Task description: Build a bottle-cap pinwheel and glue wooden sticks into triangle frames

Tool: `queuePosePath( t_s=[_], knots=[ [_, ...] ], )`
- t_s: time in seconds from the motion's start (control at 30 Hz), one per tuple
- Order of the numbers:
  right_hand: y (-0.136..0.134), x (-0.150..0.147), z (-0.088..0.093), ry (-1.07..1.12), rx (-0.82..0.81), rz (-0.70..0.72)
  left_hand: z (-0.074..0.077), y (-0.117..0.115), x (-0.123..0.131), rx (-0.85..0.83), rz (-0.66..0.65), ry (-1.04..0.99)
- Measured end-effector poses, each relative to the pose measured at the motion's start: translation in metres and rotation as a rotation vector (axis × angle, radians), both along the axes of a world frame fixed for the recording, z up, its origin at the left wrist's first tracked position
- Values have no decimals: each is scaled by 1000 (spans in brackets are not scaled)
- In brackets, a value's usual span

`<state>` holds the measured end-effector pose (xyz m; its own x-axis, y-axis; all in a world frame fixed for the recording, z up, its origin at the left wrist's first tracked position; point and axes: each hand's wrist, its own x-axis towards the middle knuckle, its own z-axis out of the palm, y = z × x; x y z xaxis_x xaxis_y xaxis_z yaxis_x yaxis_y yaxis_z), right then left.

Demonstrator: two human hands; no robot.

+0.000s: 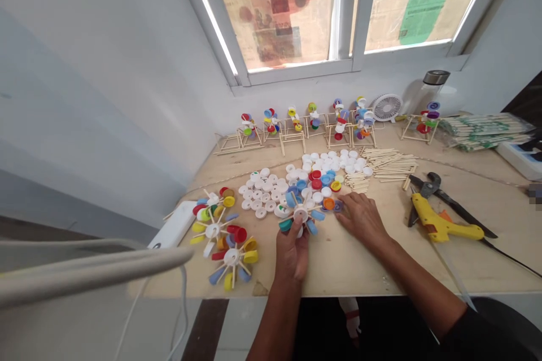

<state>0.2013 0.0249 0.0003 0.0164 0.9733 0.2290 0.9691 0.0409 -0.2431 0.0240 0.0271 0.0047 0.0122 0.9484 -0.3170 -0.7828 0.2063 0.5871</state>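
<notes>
My left hand is closed around a spoked bottle-cap wheel, thumb on its white hub. Blue and teal caps sit at the ends of its wooden sticks. My right hand lies low over the table, fingers bent together at a purple-blue bottle cap; the fingertips are partly hidden. Beside that cap lies an orange bottle cap. Just beyond my hands are red bottle caps and many white bottle caps. To the left rest several finished-looking cap wheels.
A yellow hot glue gun and a black-handled cutter lie at right. Wooden sticks are piled behind. Along the wall stand stick frames with cap wheels, a small fan and a bottle. A white power strip is at left.
</notes>
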Motion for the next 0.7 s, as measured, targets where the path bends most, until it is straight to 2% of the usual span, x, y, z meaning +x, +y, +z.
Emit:
queuePosePath(
  t_s=[0.1,0.2,0.3,0.37,0.43,0.53,0.6,0.7],
  knots=[
    [-21,9,10,34,35,10,-1,0,0,12,-19,23],
    [-51,31,22,102,197,30,-3,-1,0,30,-32,71],
    [-83,71,28,57,390,-29,-4,-4,0,45,-38,100],
    [-101,104,25,-55,415,-96,-4,-5,0,49,-34,110],
    [-116,133,18,-188,388,-169,-4,-7,1,55,-24,125],
    [-126,161,6,-327,226,-186,-5,-9,2,72,-8,143],
    [-125,167,0,-381,152,-183,-5,-10,2,79,-6,149],
    [-119,169,-4,-417,128,-172,-7,-11,3,86,2,156]
  ],
)
